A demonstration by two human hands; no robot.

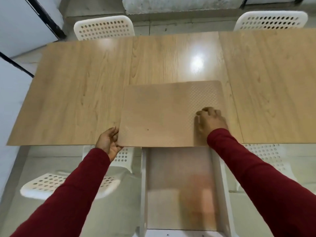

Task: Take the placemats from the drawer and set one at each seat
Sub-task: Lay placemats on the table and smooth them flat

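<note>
A translucent textured placemat (164, 115) lies flat on the wooden table (77, 93), its near edge at the table's front edge. My left hand (108, 141) pinches the mat's near left corner. My right hand (209, 119) rests on the mat's right part with fingers curled down onto it. Below the table edge a white drawer (144, 185) stands pulled out; inside it a frosted sheet, seemingly another placemat (171, 177), lies over something orange and blurred.
Two white perforated chairs (104, 28) (271, 20) stand at the far side of the table. Two more (68, 182) (268, 156) stand at the near side, left and right of the drawer. A concrete wall runs along the back.
</note>
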